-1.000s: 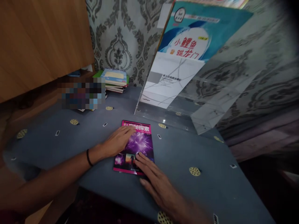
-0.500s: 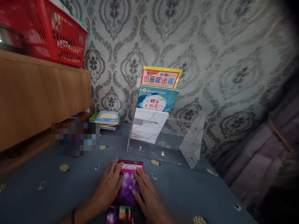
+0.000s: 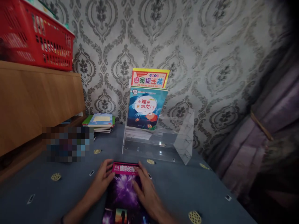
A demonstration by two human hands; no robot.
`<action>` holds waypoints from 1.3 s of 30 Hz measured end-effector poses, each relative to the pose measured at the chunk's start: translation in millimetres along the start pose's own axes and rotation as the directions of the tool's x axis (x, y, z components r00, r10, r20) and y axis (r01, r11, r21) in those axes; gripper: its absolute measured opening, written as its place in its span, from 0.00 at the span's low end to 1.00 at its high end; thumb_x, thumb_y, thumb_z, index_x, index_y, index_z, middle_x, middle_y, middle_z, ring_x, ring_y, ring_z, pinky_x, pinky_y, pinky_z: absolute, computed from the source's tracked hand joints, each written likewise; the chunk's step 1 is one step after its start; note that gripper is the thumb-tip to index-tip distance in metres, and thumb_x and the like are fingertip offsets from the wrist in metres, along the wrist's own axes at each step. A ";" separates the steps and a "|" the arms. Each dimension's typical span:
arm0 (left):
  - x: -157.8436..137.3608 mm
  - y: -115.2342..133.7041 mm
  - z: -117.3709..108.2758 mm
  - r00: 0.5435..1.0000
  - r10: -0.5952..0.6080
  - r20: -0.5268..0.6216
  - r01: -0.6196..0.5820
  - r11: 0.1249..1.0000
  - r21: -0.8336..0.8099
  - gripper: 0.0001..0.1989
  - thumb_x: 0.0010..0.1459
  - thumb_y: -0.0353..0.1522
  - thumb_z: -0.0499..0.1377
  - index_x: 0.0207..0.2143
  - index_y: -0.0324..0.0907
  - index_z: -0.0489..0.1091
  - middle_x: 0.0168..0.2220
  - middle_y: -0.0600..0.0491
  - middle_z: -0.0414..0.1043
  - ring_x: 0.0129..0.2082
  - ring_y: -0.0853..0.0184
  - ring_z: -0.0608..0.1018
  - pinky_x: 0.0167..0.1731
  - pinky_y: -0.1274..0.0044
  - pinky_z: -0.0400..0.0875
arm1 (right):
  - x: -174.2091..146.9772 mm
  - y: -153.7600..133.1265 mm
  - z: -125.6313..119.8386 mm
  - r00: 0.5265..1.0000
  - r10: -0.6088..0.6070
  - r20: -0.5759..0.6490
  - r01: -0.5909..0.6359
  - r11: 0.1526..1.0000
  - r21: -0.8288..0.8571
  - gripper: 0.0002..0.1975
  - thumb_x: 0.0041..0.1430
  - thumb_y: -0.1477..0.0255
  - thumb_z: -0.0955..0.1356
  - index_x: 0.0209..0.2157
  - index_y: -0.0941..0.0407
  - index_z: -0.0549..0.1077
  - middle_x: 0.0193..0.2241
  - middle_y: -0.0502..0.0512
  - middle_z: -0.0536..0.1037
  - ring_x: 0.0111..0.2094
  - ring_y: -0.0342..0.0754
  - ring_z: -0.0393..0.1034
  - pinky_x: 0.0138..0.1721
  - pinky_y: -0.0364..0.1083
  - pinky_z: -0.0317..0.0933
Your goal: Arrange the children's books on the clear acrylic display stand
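Observation:
A purple and black book with a pink title band lies at the front of the table between my hands. My left hand grips its left edge, thumb on the cover and fingers along the side. On the opposite edge, my right hand holds it the same way, its thumb over the purple picture. Behind stands a clear acrylic book rack. In its left part, a yellow-edged book stands behind a blue fish-picture book. A white booklet shows only as a low strip below the blue one.
A stack of books sits at the back left by a wooden cabinet. A red basket stands on the cabinet. Part of the table's left side is blurred out. A purple curtain hangs at the right.
The white booklet has dropped or folded down in the rack, uncovering the blue book's cover. My left hand has shifted off the cover onto the book's left edge. The view has turned slightly right.

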State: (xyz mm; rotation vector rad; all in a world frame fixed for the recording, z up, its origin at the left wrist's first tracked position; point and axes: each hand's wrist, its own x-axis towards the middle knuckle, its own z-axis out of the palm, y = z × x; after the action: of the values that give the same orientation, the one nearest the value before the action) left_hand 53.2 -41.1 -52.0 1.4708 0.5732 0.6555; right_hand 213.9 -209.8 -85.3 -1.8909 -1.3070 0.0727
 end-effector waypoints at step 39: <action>83.3 148.9 33.3 0.964 0.183 0.191 -0.173 0.983 -0.066 0.25 0.46 0.48 0.70 0.39 0.37 0.78 0.35 0.49 0.79 0.32 0.67 0.77 0.30 0.79 0.68 | 113.5 -53.4 -142.6 0.997 -0.055 -0.063 0.081 0.834 0.546 0.20 0.54 0.52 0.71 0.28 0.56 0.69 0.23 0.46 0.68 0.23 0.42 0.64 0.18 0.41 0.64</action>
State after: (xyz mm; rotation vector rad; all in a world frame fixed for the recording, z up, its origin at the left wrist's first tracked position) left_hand 127.8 -7.2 101.2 1.5317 0.2718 0.6500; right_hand 292.4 -195.1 87.1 -1.3431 -1.1639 0.3335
